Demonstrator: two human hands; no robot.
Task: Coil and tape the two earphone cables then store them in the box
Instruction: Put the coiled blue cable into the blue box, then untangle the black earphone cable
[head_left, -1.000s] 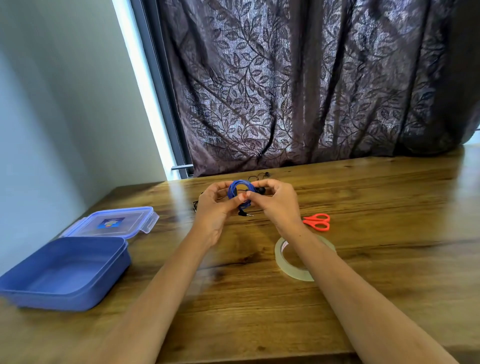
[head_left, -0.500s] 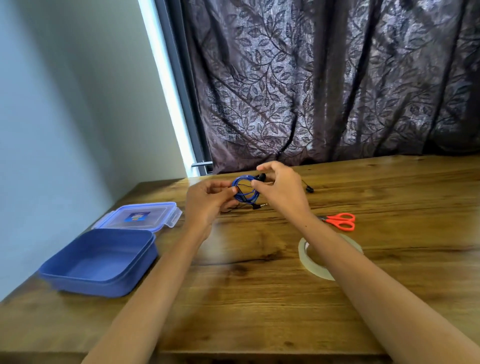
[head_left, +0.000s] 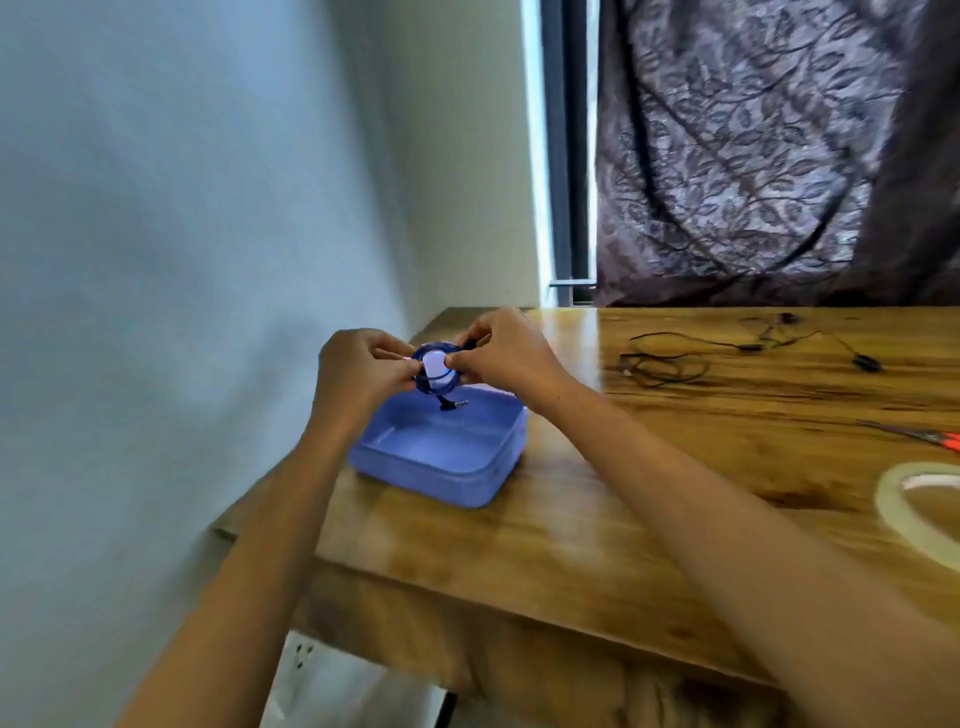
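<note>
Both hands up over the box (head_left: 441, 467) now. Left hand (head_left: 358, 374) and right hand (head_left: 506, 351) each pinch a side of the blue coil (head_left: 436, 370), fingers (head_left: 457, 360) clamped on the loop, thumb and forefinger tight on both sides. Coil hangs in the air, just above the far end of the box, not touching it. Its jack (head_left: 454, 404) dangles below the loop, tip pointing right, over the box interior. A dark earbud bit pokes out at the top near the right thumb; blurry, can't say more.

Box is blue, lid off, sits near the table (head_left: 597, 519) corner on the left side, w/ nothing visible inside. Lid itself: can't tell, hands and coil block the spot behind the box.

Over on the right, well apart from the hands: black cable (head_left: 670, 364) lies loose and uncoiled on the table, strands spread toward the far edge, a small dark piece at its right end. Nearer the right edge of view, scissors (head_left: 935, 440) w/ orange handles, mostly cut off by the frame. Below them, tape roll (head_left: 898, 514) lying flat, also partly out of view.

Background: grey wall left, patterned curtain (head_left: 753, 156) behind the table, window strip between them. Whole view slightly motion-blurred.
</note>
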